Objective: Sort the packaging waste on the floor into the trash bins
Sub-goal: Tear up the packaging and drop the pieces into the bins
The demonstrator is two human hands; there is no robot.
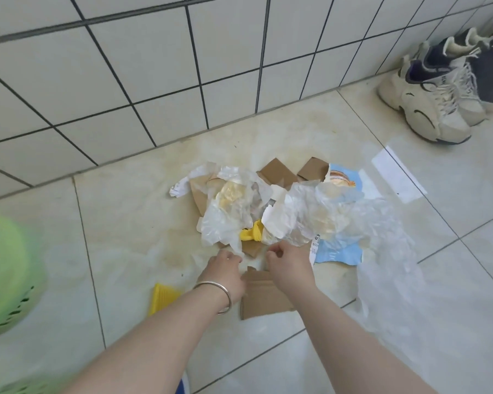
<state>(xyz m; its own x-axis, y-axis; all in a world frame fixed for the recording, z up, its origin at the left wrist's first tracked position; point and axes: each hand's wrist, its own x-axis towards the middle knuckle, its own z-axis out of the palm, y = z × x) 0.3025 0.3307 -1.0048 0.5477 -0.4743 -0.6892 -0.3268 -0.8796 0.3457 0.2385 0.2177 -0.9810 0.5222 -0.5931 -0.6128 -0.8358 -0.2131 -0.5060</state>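
A heap of packaging waste lies on the tiled floor: crumpled clear plastic bags (234,211), brown cardboard pieces (276,172), a light blue printed wrapper (342,251) and a yellow scrap (251,233). A flat cardboard piece (264,300) lies nearest me, partly under my wrists. My left hand (225,270), with a metal bangle on the wrist, reaches the heap's near edge with its fingers pinching a thin edge of clear plastic. My right hand (289,264) hovers beside it, fingers curled, with nothing clearly held. A green plastic bin (6,268) stands at the far left, blurred.
A white tiled wall runs behind the heap. Worn sneakers (427,103) stand against the wall at the upper right. A yellow ribbed piece (162,297) lies left of my left forearm. A large clear plastic sheet (387,265) spreads to the right of the heap.
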